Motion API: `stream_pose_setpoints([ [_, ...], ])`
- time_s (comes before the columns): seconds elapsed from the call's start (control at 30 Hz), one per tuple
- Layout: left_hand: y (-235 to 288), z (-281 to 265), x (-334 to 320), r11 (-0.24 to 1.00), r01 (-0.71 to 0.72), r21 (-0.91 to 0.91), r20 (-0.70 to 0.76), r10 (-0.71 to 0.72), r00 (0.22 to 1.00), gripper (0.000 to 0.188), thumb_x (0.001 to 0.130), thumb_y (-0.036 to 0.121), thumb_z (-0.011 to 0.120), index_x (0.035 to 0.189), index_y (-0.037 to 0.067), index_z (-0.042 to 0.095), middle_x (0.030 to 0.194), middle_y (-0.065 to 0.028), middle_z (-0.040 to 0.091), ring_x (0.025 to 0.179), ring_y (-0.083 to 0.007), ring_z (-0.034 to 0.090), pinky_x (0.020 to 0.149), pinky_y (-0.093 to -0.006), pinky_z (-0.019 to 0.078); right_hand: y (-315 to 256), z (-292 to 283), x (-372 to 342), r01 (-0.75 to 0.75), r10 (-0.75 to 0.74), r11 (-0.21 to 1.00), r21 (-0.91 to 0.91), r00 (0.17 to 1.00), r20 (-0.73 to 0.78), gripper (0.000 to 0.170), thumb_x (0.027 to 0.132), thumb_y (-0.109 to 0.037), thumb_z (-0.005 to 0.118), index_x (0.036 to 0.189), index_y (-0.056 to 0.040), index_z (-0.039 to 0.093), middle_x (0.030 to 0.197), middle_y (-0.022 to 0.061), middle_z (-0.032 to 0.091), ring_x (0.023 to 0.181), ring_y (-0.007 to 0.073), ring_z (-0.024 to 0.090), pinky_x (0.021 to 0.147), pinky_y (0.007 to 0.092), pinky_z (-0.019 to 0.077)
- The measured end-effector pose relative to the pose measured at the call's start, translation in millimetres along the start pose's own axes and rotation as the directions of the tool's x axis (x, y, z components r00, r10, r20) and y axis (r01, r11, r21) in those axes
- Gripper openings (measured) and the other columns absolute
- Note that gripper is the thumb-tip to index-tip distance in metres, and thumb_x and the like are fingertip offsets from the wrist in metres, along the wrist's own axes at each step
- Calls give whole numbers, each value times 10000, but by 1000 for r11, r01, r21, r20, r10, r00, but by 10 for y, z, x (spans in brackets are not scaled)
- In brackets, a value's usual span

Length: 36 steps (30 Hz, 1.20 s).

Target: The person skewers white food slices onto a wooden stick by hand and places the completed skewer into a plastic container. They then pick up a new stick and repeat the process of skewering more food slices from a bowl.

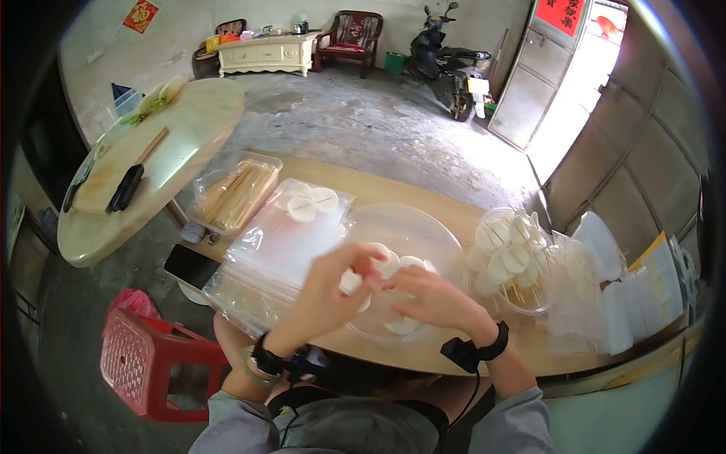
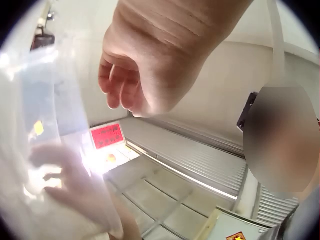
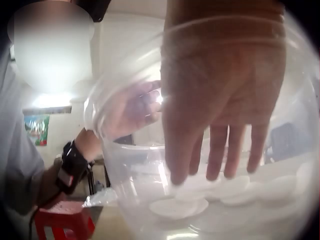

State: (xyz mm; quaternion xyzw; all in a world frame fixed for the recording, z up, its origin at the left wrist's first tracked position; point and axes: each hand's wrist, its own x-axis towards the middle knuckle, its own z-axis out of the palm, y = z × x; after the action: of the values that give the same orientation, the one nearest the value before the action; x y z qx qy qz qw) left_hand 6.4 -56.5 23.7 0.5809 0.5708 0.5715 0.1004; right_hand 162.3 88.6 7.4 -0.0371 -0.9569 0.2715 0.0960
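In the head view, my left hand [image 1: 329,295] is over the left side of a large clear bowl [image 1: 446,246], with a white round slice [image 1: 350,282] between its curled thumb and fingers. The left wrist view shows that hand [image 2: 155,60] with bent fingers; the slice is hidden there. My right hand [image 1: 439,303] is over the bowl's right part, its fingertips close to the left hand. Seen through clear plastic in the right wrist view, this hand [image 3: 225,90] has extended fingers pointing down above several white slices [image 3: 175,207]. I see nothing held in it.
Left of the bowl lie plastic bags [image 1: 265,250] with white slices [image 1: 301,209] on top, a box of sticks [image 1: 236,193] and a phone [image 1: 191,266]. On the right stand a container of skewered slices [image 1: 510,257] and more bags [image 1: 578,287]. A red stool [image 1: 144,363] is at lower left.
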Motion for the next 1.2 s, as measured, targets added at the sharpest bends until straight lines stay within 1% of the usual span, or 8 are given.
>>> stream_pose_setpoints([
  [0.07, -179, -296, 50, 978, 31, 206, -179, 6, 984, 119, 799, 32, 587, 916, 36, 608, 745, -71, 591, 674, -130, 557, 615, -263, 441, 86, 113, -18, -16, 42, 995, -97, 960, 276, 464, 767, -243, 625, 1185, -86, 496, 1160, 113, 513, 1072, 290, 483, 920, 387, 392],
  [0.17, -710, -925, 61, 730, 232, 643, -338, -2, 941, 162, 792, 43, 564, 950, 24, 592, 831, -143, 603, 759, -275, 599, 659, -342, 472, 116, 149, -40, -36, 55, 997, -62, 943, 328, 467, 758, -239, 632, 1183, -94, 505, 1136, 110, 525, 1070, 292, 488, 911, 388, 400],
  [0.23, -1092, -1289, -21, 555, 316, 770, -422, 72, 904, 151, 786, 48, 557, 927, 9, 596, 861, -162, 609, 810, -332, 591, 694, -387, 468, 133, 175, -32, -35, 57, 997, -73, 940, 336, 464, 753, -243, 638, 1174, -93, 511, 1118, 110, 529, 1060, 294, 494, 900, 390, 407],
  [0.6, -1555, -1832, -80, 346, 445, 826, -469, -16, 883, 115, 767, 82, 609, 819, -7, 662, 793, -174, 636, 757, -328, 623, 681, -386, 490, 173, 230, -41, -42, 93, 986, -162, 943, 319, 394, 737, -246, 654, 1073, -62, 560, 992, 120, 571, 957, 300, 545, 838, 392, 442],
  [0.83, -1640, -1902, -104, 389, 464, 796, -492, -31, 870, 104, 767, 87, 602, 790, -6, 644, 773, -184, 630, 750, -352, 614, 675, -412, 487, 207, 252, -41, -68, 115, 985, -161, 945, 305, 332, 726, -190, 635, 1024, -49, 596, 967, 122, 592, 933, 310, 558, 832, 391, 450],
  [0.87, -1667, -1939, -101, 329, 480, 813, -481, -84, 873, 108, 771, 98, 607, 803, 2, 644, 774, -172, 637, 752, -342, 619, 670, -413, 490, 206, 255, -50, -69, 110, 987, -146, 950, 293, 327, 720, -181, 634, 1018, -50, 604, 963, 121, 596, 927, 312, 561, 832, 391, 451],
  [0.97, -1543, -1922, -103, 382, 493, 781, -473, -154, 868, 105, 777, 106, 603, 797, 12, 646, 774, -166, 640, 755, -334, 623, 664, -411, 492, 210, 260, -55, -79, 116, 987, -138, 949, 292, 340, 713, -181, 639, 1022, -44, 607, 971, 124, 601, 932, 311, 566, 832, 392, 454],
  [1.2, -1615, -1921, -137, 289, 437, 852, -462, 21, 887, 101, 796, 108, 604, 851, 24, 614, 820, -147, 623, 763, -312, 602, 657, -387, 475, 158, 268, -66, -67, 121, 983, -171, 936, 331, 367, 703, -204, 649, 1024, -31, 608, 978, 135, 605, 943, 308, 571, 834, 387, 457],
])
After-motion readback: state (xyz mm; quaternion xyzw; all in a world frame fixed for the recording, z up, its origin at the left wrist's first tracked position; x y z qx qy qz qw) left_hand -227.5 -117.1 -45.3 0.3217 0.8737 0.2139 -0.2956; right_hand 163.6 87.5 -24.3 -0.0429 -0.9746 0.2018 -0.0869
